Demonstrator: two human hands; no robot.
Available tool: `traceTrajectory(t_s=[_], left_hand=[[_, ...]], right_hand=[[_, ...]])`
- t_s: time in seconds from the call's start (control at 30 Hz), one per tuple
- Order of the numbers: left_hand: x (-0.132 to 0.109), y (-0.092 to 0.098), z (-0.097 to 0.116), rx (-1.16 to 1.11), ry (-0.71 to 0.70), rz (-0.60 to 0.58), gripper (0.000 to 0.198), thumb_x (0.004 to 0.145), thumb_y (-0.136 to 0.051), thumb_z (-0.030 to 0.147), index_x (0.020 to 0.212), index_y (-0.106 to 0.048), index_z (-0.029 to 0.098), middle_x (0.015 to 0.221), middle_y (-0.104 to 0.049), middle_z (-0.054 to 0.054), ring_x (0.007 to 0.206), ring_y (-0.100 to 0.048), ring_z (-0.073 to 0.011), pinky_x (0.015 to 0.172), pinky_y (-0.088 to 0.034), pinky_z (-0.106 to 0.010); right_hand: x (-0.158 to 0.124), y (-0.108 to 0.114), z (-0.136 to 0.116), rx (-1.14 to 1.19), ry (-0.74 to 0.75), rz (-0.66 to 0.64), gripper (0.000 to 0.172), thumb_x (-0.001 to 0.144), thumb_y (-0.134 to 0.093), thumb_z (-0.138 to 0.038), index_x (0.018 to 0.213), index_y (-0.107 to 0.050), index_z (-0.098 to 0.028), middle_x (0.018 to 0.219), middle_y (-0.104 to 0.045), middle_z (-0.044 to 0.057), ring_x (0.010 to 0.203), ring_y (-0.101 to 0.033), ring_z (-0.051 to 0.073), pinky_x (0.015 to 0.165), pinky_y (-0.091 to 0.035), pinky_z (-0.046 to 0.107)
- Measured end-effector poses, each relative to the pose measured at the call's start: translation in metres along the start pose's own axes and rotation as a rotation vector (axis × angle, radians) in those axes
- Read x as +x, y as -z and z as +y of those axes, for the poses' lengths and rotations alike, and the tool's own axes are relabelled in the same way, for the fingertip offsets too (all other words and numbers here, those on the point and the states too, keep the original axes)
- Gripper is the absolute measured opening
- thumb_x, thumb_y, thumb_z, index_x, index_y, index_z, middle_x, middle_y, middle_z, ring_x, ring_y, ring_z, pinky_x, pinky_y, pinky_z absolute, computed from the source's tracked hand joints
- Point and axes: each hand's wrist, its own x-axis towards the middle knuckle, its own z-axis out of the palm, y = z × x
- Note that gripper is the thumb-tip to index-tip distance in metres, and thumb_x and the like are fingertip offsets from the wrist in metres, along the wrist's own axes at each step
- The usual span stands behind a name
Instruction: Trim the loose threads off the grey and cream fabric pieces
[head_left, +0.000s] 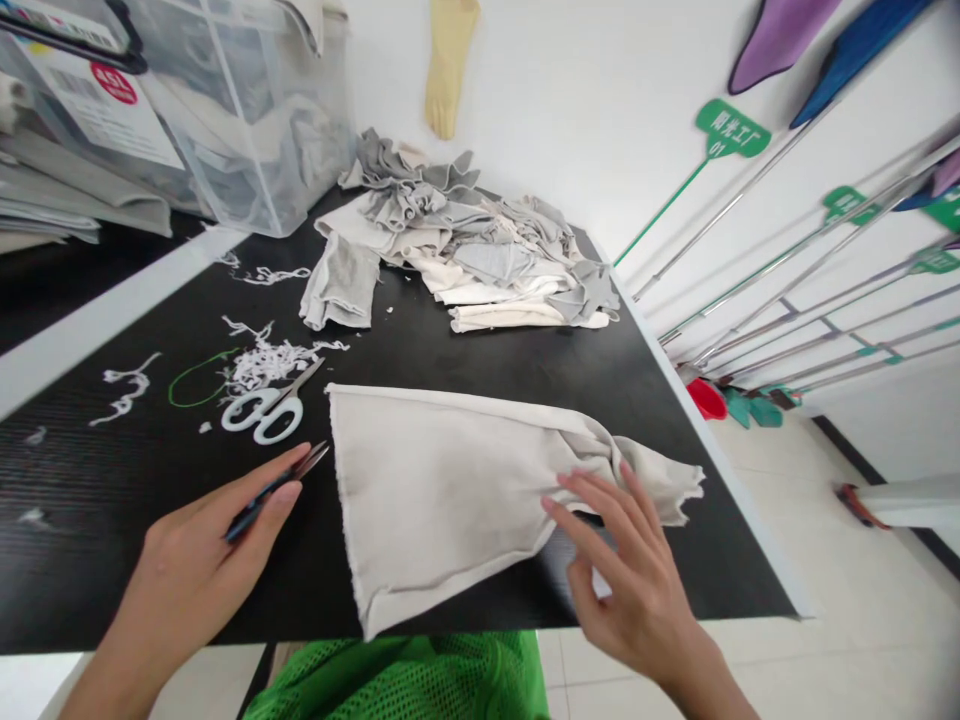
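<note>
A grey-beige piece of cloth point(442, 480) with frayed edges lies on the black table, spread wide at its left end and bunched at its right. In my left hand point(202, 555), just left of the cloth, I grip small dark blue thread snips point(255, 508) between thumb and fingers, their metal tips pointing at the cloth's edge. My right hand point(626, 575) is open over the bunched part, fingers apart, fingertips at the fabric. White-handled scissors point(274, 405) lie beyond my left hand, against a heap of white thread scraps point(266, 365).
Crumpled grey and cream cloths point(487, 245) are piled at the table's point(420, 355) far end. A clear plastic bin point(247, 110) full of fabric stands back left, near folded cloth point(82, 180). A green loop of cord point(193, 385) lies by the scraps. Mop poles point(750, 190) lean along the right wall.
</note>
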Motion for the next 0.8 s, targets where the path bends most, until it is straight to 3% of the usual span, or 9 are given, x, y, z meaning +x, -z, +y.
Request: traceTrajectory(t_s=[0.1, 0.17, 0.27, 0.37, 0.53, 0.67, 0.8], left_hand=[[0.000, 0.004, 0.006, 0.063, 0.017, 0.000, 0.044, 0.096, -0.047, 0.054, 0.130, -0.060, 0.030, 0.113, -0.074, 0.003, 0.062, -0.068, -0.0130, 0.068, -0.055, -0.024], [0.000, 0.006, 0.008, 0.075, 0.012, -0.002, 0.043, 0.096, -0.049, 0.052, 0.131, -0.060, 0.029, 0.112, -0.074, 0.003, 0.062, -0.067, -0.0116, 0.068, -0.053, -0.022], [-0.001, 0.007, 0.010, 0.039, 0.013, 0.001, 0.041, 0.096, -0.051, 0.049, 0.131, -0.060, 0.028, 0.119, -0.072, 0.002, 0.083, -0.072, -0.0155, 0.079, -0.053, -0.023], [-0.002, 0.008, 0.011, 0.009, 0.028, -0.012, 0.041, 0.096, -0.052, 0.046, 0.131, -0.060, 0.026, 0.125, -0.069, 0.001, 0.109, -0.067, -0.0218, 0.092, -0.051, -0.027], [-0.001, 0.006, 0.010, -0.020, 0.059, -0.013, 0.039, 0.096, -0.053, 0.045, 0.131, -0.060, 0.028, 0.124, -0.070, 0.002, 0.112, -0.066, -0.0222, 0.090, -0.052, -0.026], [-0.001, 0.002, 0.007, -0.054, 0.031, 0.038, 0.037, 0.096, -0.052, 0.045, 0.129, -0.061, 0.030, 0.122, -0.071, 0.002, 0.108, -0.068, -0.0198, 0.092, -0.051, -0.025], [-0.001, 0.002, 0.005, -0.084, 0.060, 0.015, 0.038, 0.095, -0.053, 0.045, 0.130, -0.061, 0.031, 0.122, -0.071, 0.002, 0.110, -0.067, -0.0206, 0.090, -0.051, -0.026]], right_hand=[[0.006, -0.014, -0.042, 0.297, -0.027, 0.031, 0.050, 0.079, -0.057, -0.005, 0.126, -0.058, -0.024, 0.107, -0.065, 0.008, 0.101, -0.062, 0.025, 0.098, -0.047, 0.051], [0.014, -0.029, -0.064, 0.443, -0.110, -0.009, 0.037, 0.083, -0.062, -0.012, 0.118, -0.061, -0.022, 0.100, -0.065, 0.007, 0.091, -0.062, 0.022, 0.087, -0.052, 0.044], [0.028, -0.056, -0.091, 0.504, -0.192, -0.136, 0.028, 0.086, -0.067, -0.028, 0.113, -0.064, -0.021, 0.098, -0.065, 0.007, 0.089, -0.061, 0.022, 0.081, -0.053, 0.041], [0.036, -0.078, -0.110, 0.464, -0.209, -0.239, 0.024, 0.087, -0.067, -0.032, 0.107, -0.067, -0.020, 0.098, -0.064, 0.008, 0.090, -0.060, 0.025, 0.080, -0.053, 0.043], [0.033, -0.093, -0.125, 0.503, -0.296, -0.182, 0.017, 0.086, -0.067, -0.025, 0.103, -0.068, -0.021, 0.094, -0.062, 0.007, 0.086, -0.060, 0.022, 0.075, -0.053, 0.036], [0.024, -0.091, -0.127, 0.579, -0.336, -0.147, 0.015, 0.086, -0.067, -0.021, 0.101, -0.068, -0.022, 0.094, -0.062, 0.006, 0.085, -0.059, 0.020, 0.073, -0.053, 0.034], [0.019, -0.089, -0.127, 0.614, -0.321, -0.127, 0.011, 0.085, -0.066, -0.016, 0.095, -0.069, -0.021, 0.088, -0.062, 0.006, 0.084, -0.057, 0.020, 0.075, -0.051, 0.036]])
